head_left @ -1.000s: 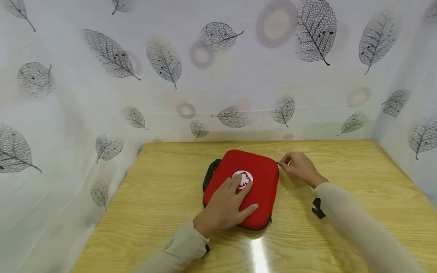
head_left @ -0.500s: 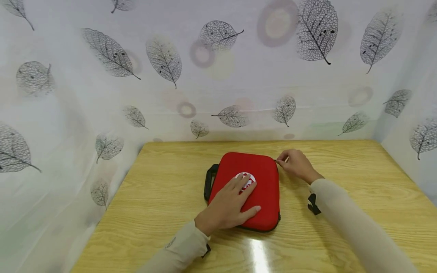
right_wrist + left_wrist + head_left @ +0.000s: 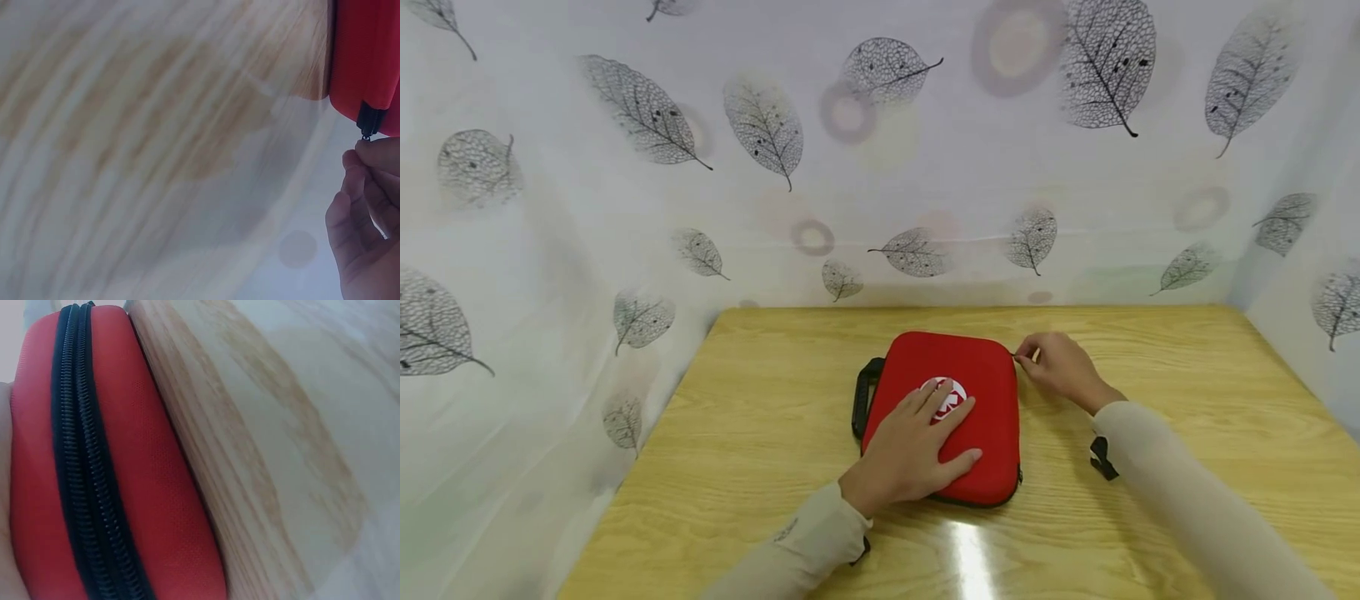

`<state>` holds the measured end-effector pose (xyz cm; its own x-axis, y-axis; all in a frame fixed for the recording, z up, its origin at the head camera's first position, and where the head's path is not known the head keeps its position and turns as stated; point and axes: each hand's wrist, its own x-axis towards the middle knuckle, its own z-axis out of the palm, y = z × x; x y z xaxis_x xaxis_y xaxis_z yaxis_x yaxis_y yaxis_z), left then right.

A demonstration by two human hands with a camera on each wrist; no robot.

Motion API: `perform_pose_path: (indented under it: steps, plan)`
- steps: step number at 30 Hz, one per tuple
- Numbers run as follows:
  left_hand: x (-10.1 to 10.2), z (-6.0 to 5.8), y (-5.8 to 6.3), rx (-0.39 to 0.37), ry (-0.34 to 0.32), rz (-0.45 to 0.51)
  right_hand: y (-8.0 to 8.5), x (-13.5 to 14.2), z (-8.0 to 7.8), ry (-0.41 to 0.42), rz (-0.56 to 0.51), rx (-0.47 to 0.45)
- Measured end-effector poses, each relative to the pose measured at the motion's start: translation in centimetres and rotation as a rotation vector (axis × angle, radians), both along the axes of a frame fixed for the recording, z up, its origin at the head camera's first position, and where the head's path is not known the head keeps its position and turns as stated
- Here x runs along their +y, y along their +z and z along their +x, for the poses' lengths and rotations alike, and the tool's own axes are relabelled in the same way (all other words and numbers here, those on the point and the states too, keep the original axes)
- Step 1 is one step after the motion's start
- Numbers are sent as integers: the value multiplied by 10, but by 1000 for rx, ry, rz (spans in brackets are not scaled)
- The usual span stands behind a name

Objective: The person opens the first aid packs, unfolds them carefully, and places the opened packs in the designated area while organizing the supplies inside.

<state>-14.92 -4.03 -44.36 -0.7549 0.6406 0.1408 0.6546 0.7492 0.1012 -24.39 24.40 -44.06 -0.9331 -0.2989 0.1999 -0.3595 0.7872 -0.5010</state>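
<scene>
A red zip-up case (image 3: 988, 379) with a round white emblem (image 3: 955, 398) lies flat on the wooden table. My left hand (image 3: 906, 454) rests on its lid, fingers spread and partly covering the emblem. At the far right corner, my right hand (image 3: 1060, 371) pinches the zipper pull (image 3: 366, 135) between thumb and finger. The right wrist view shows the zipper slider (image 3: 371, 117) just above those fingertips. Along the side of the case, the left wrist view shows two dark rows of zipper teeth (image 3: 70, 431) running side by side.
A black carry handle (image 3: 860, 404) sticks out from the left side of the case. The wooden table (image 3: 760, 417) extends around it. Behind and beside the table hangs a pale curtain (image 3: 820, 192) printed with leaves.
The case has turned slightly under my left hand, its right edge now straighter toward me and its near corner shifted right. My right hand keeps its pinch at the far right corner.
</scene>
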Motion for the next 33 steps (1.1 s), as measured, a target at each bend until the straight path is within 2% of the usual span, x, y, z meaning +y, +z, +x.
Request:
perform_pose_path:
  steps: [15, 22, 26, 30, 33]
  plan:
    - [10, 0, 2, -40, 51, 1, 1, 12, 30, 44, 57, 48]
    - [18, -4, 0, -7, 54, 13, -3, 11, 27, -3, 32, 65]
    - [25, -8, 1, -20, 81, 11, -6, 9, 25, -30, 15, 68]
    - [31, -13, 1, -17, 102, 8, -5, 9, 21, -50, -3, 58]
    - [33, -16, 2, -10, 93, 2, -2, 10, 19, -62, -16, 48]
